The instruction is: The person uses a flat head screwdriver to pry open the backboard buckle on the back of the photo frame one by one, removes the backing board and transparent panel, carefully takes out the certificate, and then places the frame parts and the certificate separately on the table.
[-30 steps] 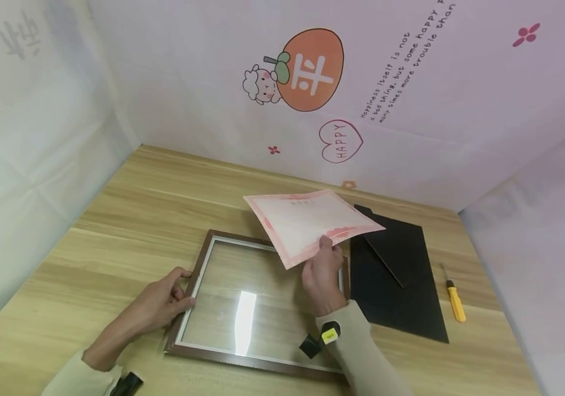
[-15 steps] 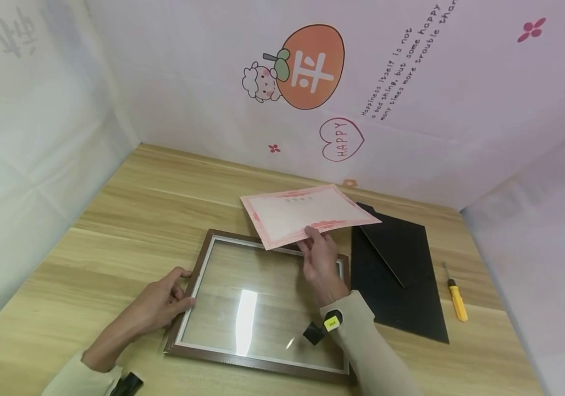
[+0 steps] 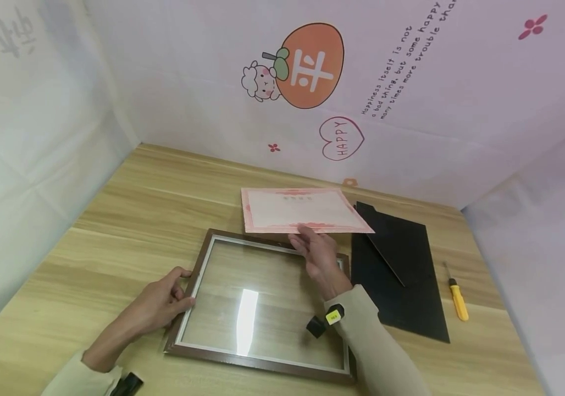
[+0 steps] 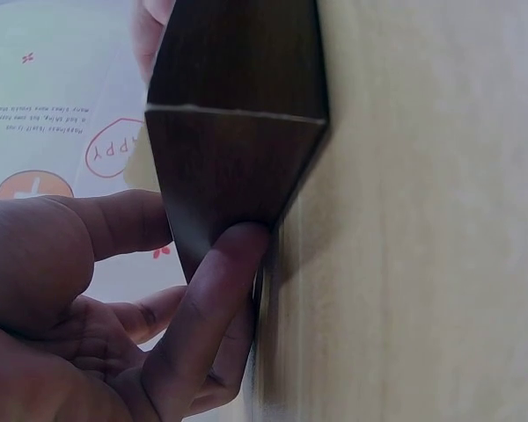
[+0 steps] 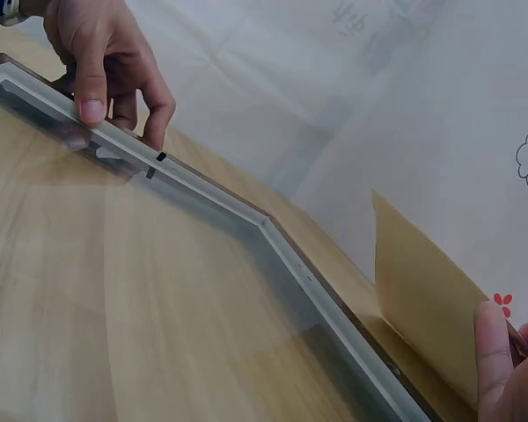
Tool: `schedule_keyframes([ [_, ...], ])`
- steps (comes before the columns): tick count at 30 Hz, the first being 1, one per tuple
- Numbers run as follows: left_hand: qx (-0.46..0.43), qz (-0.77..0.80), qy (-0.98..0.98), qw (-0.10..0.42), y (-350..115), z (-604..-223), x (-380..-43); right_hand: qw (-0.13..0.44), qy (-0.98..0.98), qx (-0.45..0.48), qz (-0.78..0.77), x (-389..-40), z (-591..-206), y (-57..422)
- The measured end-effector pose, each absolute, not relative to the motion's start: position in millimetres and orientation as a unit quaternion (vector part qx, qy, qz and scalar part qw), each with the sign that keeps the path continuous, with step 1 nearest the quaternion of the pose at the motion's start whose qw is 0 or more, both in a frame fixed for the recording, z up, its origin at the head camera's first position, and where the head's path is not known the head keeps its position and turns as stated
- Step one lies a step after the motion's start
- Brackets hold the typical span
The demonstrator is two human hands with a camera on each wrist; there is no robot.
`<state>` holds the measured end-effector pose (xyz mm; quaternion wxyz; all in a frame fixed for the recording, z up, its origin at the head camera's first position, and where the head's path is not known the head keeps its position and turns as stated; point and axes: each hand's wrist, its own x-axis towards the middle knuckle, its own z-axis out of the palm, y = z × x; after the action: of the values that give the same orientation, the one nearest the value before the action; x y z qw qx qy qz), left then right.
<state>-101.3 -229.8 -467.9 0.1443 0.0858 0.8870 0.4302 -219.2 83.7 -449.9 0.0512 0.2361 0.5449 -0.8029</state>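
Observation:
A brown picture frame [image 3: 262, 363] with a pale inner edge and a clear pane lies on the wooden table. My left hand [image 3: 161, 302] grips its left side, thumb on the inner edge and fingers along the outside; the left wrist view shows the fingers [image 4: 216, 303] against the dark side. My right hand [image 3: 318, 256] pinches the near edge of a certificate sheet [image 3: 294, 212] with a pink border, held above the table just beyond the frame's far side. In the right wrist view, the sheet's plain yellowish back [image 5: 431, 308] stands tilted beside the frame.
Right of the frame lies a black backing board [image 3: 411, 297] with a hinged-looking flap on it. Farther right is a screwdriver [image 3: 457, 300] with a yellow handle. Printed fabric walls [image 3: 203, 99] enclose the table at the back and sides.
My right hand has moved slightly away and to the left with the certificate, which has turned so its near edge runs nearly level. My left hand and the frame have stayed put.

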Motion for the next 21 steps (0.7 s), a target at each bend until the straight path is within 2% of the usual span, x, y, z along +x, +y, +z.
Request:
schedule_keyframes([
  [16, 0.087, 0.432, 0.886, 0.145, -231, -469, -102, 0.090, 0.539, 0.230, -0.805, -238, -455, 57],
  [21, 0.085, 0.434, 0.885, 0.146, -231, -469, -103, 0.078, 0.523, 0.238, -0.814, -240, -456, 47],
])
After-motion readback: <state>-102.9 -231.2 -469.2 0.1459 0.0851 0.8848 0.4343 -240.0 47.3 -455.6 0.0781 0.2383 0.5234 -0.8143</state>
